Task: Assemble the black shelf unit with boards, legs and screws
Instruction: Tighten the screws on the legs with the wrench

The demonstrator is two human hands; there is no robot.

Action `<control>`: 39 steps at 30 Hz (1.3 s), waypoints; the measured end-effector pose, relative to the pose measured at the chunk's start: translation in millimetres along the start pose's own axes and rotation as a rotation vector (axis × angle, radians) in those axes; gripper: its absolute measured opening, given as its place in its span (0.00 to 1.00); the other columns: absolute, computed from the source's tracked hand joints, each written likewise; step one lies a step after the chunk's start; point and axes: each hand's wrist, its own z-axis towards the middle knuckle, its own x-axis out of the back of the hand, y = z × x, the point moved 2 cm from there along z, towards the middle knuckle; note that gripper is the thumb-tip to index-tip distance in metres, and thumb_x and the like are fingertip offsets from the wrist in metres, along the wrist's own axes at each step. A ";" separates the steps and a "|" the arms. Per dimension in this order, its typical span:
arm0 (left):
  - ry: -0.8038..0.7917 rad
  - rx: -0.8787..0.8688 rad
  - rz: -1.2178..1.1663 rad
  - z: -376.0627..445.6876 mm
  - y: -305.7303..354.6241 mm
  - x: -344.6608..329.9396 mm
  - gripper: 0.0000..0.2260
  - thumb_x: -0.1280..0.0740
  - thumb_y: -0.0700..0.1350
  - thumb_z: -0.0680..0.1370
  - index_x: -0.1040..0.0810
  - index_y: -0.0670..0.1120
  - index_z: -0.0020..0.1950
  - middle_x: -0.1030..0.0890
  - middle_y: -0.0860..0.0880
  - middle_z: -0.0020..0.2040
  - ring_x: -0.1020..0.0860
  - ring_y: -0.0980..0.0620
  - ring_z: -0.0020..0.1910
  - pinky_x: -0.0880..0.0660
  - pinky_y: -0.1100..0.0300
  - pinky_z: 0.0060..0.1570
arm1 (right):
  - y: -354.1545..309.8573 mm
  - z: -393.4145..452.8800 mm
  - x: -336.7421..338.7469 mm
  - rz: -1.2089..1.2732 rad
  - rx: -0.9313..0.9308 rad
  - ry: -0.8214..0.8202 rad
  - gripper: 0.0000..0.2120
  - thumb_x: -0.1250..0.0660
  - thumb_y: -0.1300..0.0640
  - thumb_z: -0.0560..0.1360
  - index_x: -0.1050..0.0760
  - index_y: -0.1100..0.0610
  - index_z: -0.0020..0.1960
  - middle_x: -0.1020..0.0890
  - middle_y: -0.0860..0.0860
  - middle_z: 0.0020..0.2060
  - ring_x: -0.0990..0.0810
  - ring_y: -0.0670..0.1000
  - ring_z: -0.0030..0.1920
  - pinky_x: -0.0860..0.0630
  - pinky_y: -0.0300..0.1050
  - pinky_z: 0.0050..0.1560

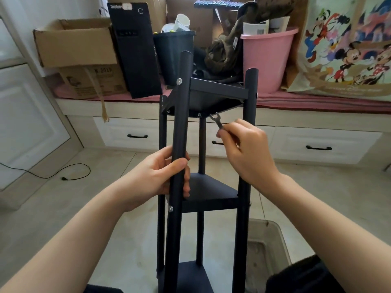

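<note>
The black shelf unit (208, 196) stands upright in front of me, with three boards held between round black legs. Silver screws show on the near left leg (179, 132), one by the top board (179, 81) and one by the middle board (170, 208). My left hand (163, 176) grips that near left leg just above the middle board. My right hand (245, 149) pinches a small flat wrench (218, 121), whose open jaw sits just right of a screw (199, 114) under the top board (213, 96).
A bench with drawers (325, 142) runs behind the shelf, loaded with cardboard boxes (76, 43), a black computer tower (137, 49), a dark bin (175, 51) and a pink tub (266, 58). A translucent plastic box (268, 246) sits on the tiled floor at the lower right. A black cable (63, 172) lies at the left.
</note>
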 end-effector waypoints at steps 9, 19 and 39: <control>0.048 -0.040 -0.088 8.1 -2.7 2.4 0.13 0.34 0.50 0.78 0.26 0.45 0.58 0.22 0.44 0.42 0.20 0.44 0.39 0.18 0.44 0.47 | 24.5 -5.5 4.7 0.007 -0.341 0.000 0.07 0.32 0.55 0.78 0.16 0.56 0.48 0.33 0.50 0.51 0.32 0.51 0.56 0.35 0.34 0.57; 0.108 -0.081 -0.091 20.9 2.8 -9.8 0.10 0.37 0.44 0.82 0.27 0.42 0.61 0.23 0.44 0.42 0.21 0.45 0.39 0.18 0.43 0.47 | 36.9 5.3 -20.0 0.619 -0.689 0.005 0.11 0.36 0.57 0.80 0.18 0.51 0.42 0.19 0.41 0.44 0.25 0.41 0.42 0.28 0.29 0.38; 0.885 -0.018 0.257 -20.9 -60.2 -31.3 0.15 0.27 0.51 0.77 0.25 0.55 0.62 0.27 0.55 0.55 0.26 0.58 0.49 0.30 0.71 0.46 | 51.1 30.6 -55.5 0.698 -0.647 0.007 0.12 0.34 0.55 0.78 0.16 0.49 0.39 0.18 0.37 0.37 0.26 0.46 0.42 0.29 0.37 0.46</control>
